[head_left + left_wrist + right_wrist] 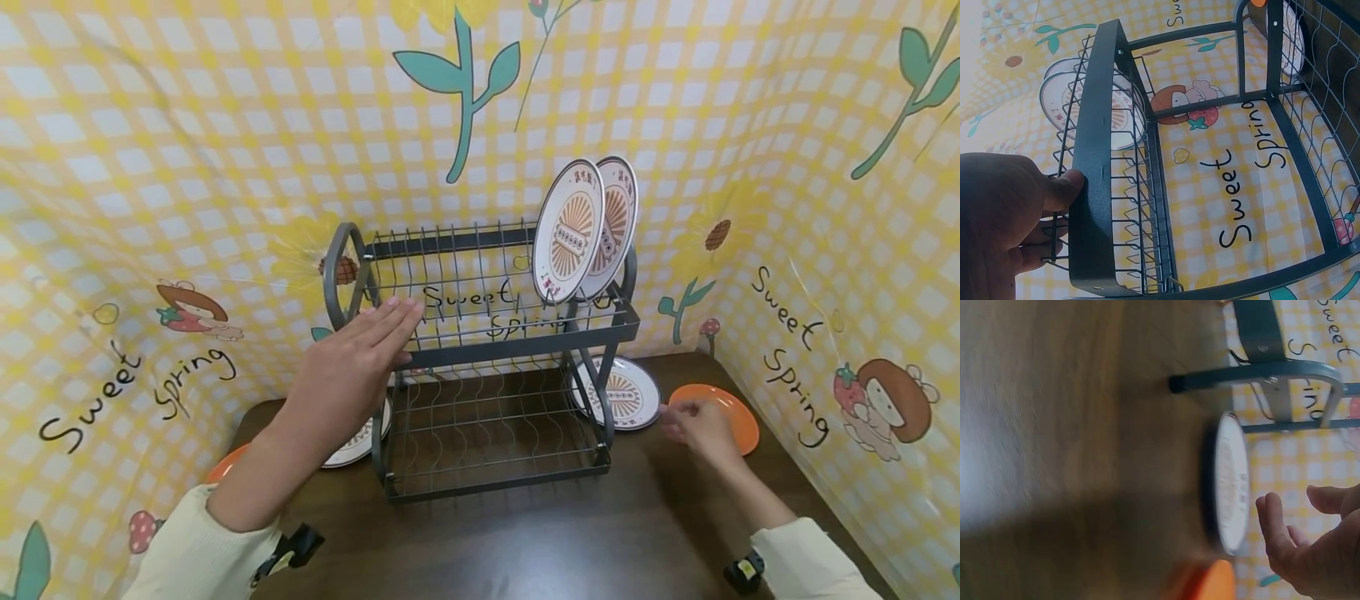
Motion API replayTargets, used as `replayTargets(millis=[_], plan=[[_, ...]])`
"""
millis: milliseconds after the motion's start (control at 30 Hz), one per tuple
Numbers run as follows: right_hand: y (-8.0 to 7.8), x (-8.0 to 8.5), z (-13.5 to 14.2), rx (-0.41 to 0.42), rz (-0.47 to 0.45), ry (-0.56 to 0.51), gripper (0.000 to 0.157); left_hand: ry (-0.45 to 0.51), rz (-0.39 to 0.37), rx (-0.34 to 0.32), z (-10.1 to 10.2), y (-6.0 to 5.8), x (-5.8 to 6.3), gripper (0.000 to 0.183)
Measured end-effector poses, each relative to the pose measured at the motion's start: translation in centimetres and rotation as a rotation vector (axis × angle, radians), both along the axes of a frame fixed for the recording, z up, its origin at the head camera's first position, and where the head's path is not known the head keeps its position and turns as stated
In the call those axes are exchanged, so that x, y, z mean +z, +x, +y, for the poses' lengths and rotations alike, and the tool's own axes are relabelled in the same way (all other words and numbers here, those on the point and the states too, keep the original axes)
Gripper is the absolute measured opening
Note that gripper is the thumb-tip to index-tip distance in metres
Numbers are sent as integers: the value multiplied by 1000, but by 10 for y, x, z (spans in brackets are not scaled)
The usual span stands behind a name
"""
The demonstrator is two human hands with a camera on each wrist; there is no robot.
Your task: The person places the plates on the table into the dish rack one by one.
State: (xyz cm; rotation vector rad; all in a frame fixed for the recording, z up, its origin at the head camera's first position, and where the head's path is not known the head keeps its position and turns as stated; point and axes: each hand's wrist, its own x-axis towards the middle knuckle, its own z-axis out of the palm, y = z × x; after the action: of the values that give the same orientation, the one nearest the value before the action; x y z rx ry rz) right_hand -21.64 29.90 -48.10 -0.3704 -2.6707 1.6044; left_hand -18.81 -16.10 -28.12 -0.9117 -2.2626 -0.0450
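Rack (510, 343), left hand (352, 358) gripping (right hand (707, 429) near plate (633, 393))

"Sweet Spring", handwriting-style, repeated: yellow-checked backdrop (262, 125) | front racked plate (568, 232): red rim characters, centre lettering, too small to read

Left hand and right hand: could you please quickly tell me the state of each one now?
Left hand: holding the two-tier dish rack by its upper front rail.
Right hand: open, holding nothing.
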Motion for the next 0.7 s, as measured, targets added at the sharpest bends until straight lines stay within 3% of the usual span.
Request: replayTargets(millis=[100,300,400,700], plan=[[-1,-18,-6,-57,-78,-163,46,9,1,-6,0,0,0,54],[-6,-37,-18,-135,-241,-306,64,3,8,3,1,2,0,52],[-14,-45,-24,-199,-279,-399,71,-4,9,9,1,2,1,52],[-37,-64,-40,-471,-233,-736,80,-8,14,13,2,2,0,50]])
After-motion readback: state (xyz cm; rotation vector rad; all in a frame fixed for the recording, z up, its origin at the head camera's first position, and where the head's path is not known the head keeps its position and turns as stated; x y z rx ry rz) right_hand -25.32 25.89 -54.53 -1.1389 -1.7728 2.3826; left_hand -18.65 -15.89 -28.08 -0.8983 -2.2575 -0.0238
